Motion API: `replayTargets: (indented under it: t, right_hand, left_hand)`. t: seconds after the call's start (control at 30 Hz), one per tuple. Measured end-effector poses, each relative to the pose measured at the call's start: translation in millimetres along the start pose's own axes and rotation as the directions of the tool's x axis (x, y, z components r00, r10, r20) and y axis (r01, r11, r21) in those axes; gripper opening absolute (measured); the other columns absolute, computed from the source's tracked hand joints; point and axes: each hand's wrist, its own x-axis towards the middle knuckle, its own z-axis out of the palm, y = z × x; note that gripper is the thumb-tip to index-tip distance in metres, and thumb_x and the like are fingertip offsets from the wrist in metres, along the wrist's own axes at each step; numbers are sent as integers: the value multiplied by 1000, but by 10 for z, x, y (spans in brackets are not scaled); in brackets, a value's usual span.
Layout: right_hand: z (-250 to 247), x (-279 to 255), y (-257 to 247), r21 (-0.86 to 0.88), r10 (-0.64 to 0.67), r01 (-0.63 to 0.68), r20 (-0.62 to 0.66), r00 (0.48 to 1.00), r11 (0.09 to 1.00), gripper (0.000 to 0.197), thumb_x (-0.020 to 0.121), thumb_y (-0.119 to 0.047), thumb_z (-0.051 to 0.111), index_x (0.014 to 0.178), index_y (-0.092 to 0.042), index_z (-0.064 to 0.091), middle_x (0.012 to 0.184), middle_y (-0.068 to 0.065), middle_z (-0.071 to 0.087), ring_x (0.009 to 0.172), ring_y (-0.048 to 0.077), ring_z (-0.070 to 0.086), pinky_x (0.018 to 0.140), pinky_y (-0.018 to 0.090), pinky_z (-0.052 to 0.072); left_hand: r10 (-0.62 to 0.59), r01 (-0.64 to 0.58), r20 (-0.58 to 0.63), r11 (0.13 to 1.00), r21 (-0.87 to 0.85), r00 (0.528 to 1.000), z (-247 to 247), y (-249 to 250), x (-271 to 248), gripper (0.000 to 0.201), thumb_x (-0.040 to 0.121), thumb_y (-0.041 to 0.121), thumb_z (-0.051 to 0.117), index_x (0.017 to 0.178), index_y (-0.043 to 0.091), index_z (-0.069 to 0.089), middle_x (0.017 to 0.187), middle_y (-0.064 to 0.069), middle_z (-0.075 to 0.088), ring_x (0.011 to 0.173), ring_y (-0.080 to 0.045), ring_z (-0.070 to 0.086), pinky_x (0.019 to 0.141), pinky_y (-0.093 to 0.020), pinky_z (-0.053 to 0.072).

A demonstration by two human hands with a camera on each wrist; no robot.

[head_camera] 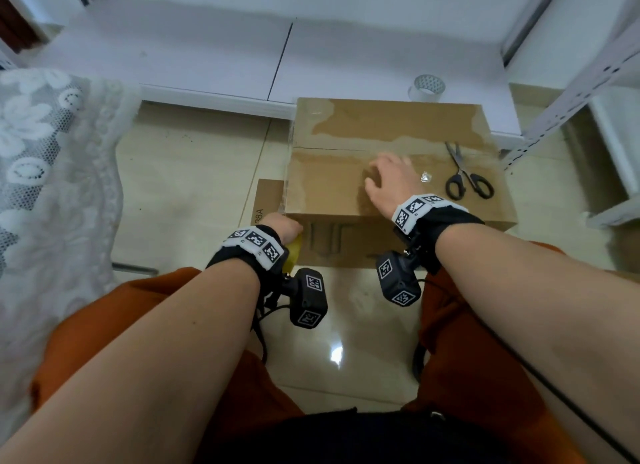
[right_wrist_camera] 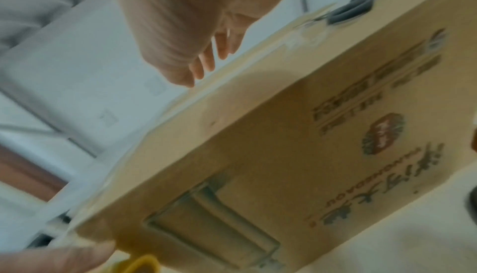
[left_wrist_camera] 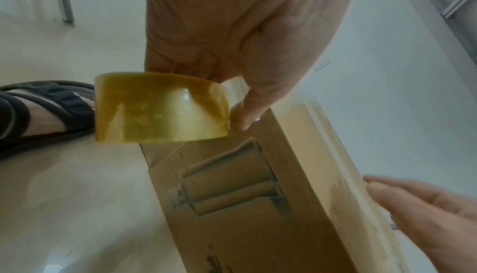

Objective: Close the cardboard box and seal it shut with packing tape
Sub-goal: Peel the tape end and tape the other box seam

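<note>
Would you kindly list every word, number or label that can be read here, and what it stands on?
"38A": side flap of the cardboard box, at its left.
"PANGDONGLAI", approximate, seen upside down: box front.
Large characters, red logo and lines above it: too blurred.
Wristbands: square code patterns only.

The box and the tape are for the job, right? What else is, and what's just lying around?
For the job: cardboard box, closed; yellow tape roll gripped by left hand; right hand flat on top; scissors.

Lying about: clear tape roll, lace cloth, metal rack.
</note>
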Motion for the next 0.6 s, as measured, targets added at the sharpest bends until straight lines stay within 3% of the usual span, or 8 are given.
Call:
replayTargets:
  t: [0.1, 0.2, 0.27, 0.33, 0.4, 0.47, 0.53, 0.6]
  right_hand:
    - [-85, -14, 243, -113, 201, -202, -21, 979, 973, 45, 98, -31, 44, 135, -6, 45, 146, 13, 38, 139, 31, 26, 115, 41, 22]
    - [-89, -11, 442, -142, 395, -395, -30, 918, 908, 50, 96, -31, 44, 136, -2, 41, 149, 19, 29, 139, 36, 22, 116, 43, 20]
    - [-93, -6, 544, -119, 497, -498, -39, 867, 859, 51, 96, -32, 42, 137, -2, 39, 150, 21, 26, 139, 37, 21, 115, 44, 19]
    - [-104, -2, 608, -84, 592, -591, -15, 806, 802, 54, 96, -36, 42, 138, -3, 37, 150, 23, 25, 139, 38, 20, 114, 46, 19]
    - [-118, 11, 651, -55, 668, -666, 20, 744, 744, 55, 95, -36, 46, 138, -3, 37, 148, 24, 27, 137, 39, 24, 112, 47, 21]
    - [-139, 5, 699, -36, 693, -692, 24, 721, 721, 52, 94, -30, 50, 137, -3, 38, 144, 24, 31, 134, 39, 28, 109, 48, 26]
    - [-152, -4, 767, -30, 667, -667, 15, 745, 745, 52, 93, -24, 55, 137, -1, 39, 140, 23, 36, 130, 38, 35, 105, 46, 32]
    - [-169, -19, 818, -31, 641, -641, -6, 767, 767, 49, 92, -21, 57, 133, 0, 43, 134, 22, 43, 124, 35, 42, 100, 42, 39]
  left_hand:
    - [24, -31, -61, 992, -122, 998, -29, 73, -68, 40, 98, 19, 50, 129, -6, 53, 134, -20, 54, 125, -34, 51, 100, -36, 41]
    - [-70, 24, -243, 982, -190, 967, -9, 223, -140, 47, 98, 33, 46, 129, -2, 52, 132, -20, 54, 121, -36, 52, 102, -40, 43]
    - [-99, 19, -404, 980, -198, 909, 5, 342, -213, 51, 97, 36, 45, 132, 0, 45, 141, -20, 42, 131, -35, 39, 109, -41, 34]
    - [55, -117, -494, 989, -95, 868, 53, 411, -264, 54, 94, 25, 52, 140, 1, 37, 153, -18, 24, 142, -31, 21, 117, -40, 23]
    - [265, -244, -456, 964, 104, 850, 118, 421, -256, 58, 93, 25, 55, 144, 4, 35, 158, -13, 16, 146, -28, 13, 120, -40, 17]
    - [394, -305, -320, 905, 296, 861, 184, 451, -266, 54, 94, 27, 53, 143, 9, 39, 157, -12, 21, 145, -28, 16, 120, -42, 16]
    - [419, -329, -191, 867, 375, 888, 247, 496, -308, 54, 96, 28, 53, 144, 9, 38, 153, -11, 28, 143, -29, 20, 118, -42, 17]
    - [421, -345, -144, 862, 372, 896, 258, 501, -333, 57, 96, 29, 53, 147, 9, 35, 154, -11, 26, 144, -29, 19, 117, -40, 18]
